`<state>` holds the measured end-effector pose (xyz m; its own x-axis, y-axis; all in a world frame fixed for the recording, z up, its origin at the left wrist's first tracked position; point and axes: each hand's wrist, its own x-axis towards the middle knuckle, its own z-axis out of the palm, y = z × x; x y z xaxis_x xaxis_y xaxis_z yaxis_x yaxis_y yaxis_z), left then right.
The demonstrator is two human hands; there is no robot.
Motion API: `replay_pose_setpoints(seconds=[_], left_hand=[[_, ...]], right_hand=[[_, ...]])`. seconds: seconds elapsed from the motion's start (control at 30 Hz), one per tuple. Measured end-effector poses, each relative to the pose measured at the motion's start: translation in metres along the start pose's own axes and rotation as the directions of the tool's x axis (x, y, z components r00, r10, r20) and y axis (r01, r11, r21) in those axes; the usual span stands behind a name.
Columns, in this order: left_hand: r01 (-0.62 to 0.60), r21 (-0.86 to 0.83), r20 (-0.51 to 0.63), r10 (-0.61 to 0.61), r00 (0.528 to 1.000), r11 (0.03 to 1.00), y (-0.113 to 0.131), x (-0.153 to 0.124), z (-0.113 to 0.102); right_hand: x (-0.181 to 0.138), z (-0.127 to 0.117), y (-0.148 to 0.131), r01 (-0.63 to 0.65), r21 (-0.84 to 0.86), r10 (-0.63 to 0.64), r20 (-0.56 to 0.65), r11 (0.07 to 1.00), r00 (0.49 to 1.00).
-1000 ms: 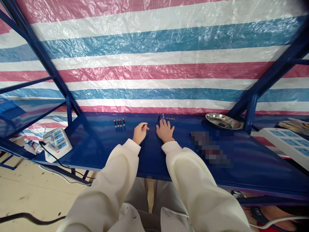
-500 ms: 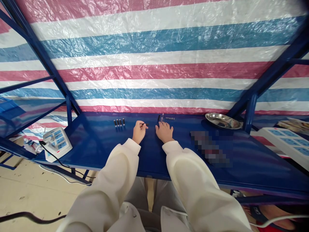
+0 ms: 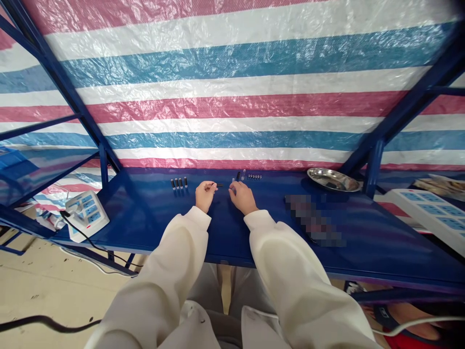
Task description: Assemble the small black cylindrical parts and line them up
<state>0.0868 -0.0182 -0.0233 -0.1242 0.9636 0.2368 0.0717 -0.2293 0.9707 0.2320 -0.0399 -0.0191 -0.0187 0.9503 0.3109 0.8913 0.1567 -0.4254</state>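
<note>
My left hand (image 3: 205,195) pinches a thin black tube (image 3: 220,185), which points right from the fingertips. A short gap away, my right hand (image 3: 242,196) has its thumb and fingers drawn together at a small clear piece (image 3: 233,180). Just beyond the right fingers, a black tube (image 3: 239,175) and a clear tube-like piece (image 3: 243,173) are on the blue table (image 3: 152,208). Beside them runs a row of several small shiny metal parts (image 3: 255,177). Left of my left hand, several short black tubes with pale ends (image 3: 179,183) are lined up.
A shiny metal dish (image 3: 334,180) stands at the back right, with a blurred dark item (image 3: 314,220) nearer me. White power strips lie at the left (image 3: 87,215) and right (image 3: 428,208). Striped sheeting (image 3: 232,106) hangs behind the table between blue frame posts.
My right hand has drawn back slightly and left, its spread fingers closing together at a small clear piece. My left hand has shifted a little left, still with the black tube.
</note>
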Motion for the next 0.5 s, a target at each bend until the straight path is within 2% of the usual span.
replay_pose_setpoints(seconds=[0.13, 0.27, 0.5], left_hand=[[0.039, -0.050, -0.012, -0.040, 0.999, 0.998, 0.0016, -0.0001, 0.0003], [0.081, -0.065, -0.014, -0.082, 0.997, 0.995, 0.0050, -0.0007, -0.0008], [0.139, -0.072, -0.036, -0.142, 0.989, 0.988, 0.0085, -0.0012, -0.0023]], right_hand=[[0.0025, 0.0048, 0.0013, 0.023, 0.289, 0.014, -0.127, 0.957, 0.992], [0.0043, 0.0072, 0.0020, 0.011, 0.520, 0.080, -0.152, 0.854, 0.985], [0.0044, 0.0049, 0.0012, 0.020, 0.597, 0.079, -0.138, 0.802, 0.987]])
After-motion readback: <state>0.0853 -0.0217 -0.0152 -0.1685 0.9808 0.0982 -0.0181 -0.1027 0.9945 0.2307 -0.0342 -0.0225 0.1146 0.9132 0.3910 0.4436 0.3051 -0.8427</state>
